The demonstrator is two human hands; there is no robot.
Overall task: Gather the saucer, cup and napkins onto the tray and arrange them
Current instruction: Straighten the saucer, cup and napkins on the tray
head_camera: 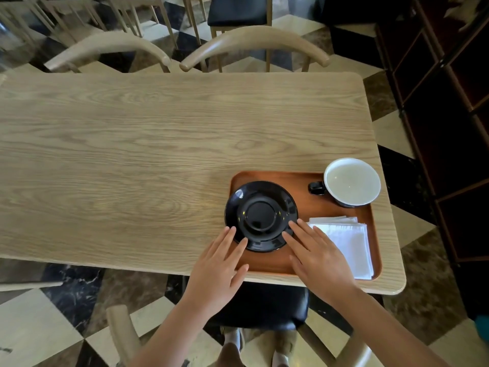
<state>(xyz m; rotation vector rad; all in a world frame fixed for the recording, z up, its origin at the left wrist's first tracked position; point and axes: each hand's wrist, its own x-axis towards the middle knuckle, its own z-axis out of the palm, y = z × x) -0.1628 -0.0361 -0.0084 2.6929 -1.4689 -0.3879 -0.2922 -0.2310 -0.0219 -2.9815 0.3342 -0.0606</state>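
Observation:
A brown wooden tray [307, 205] lies at the table's near right corner. On its left part sits a glossy black saucer [260, 215]. A black cup with a white inside [352, 181] stands at the tray's far right corner, its handle pointing left. A stack of white napkins [349, 242] lies on the tray's right side. My left hand [219, 263] is flat with fingers apart, its fingertips touching the saucer's near left rim. My right hand [315, 252] is also flat and spread, fingertips at the saucer's near right rim, its palm over the tray and the napkins' left edge.
The light wooden table [158, 154] stretches to the left and far side. Two curved wooden chair backs [254, 41] stand along the far edge. A black-seated chair [264, 305] is under me. A dark shelf unit [449, 128] stands to the right.

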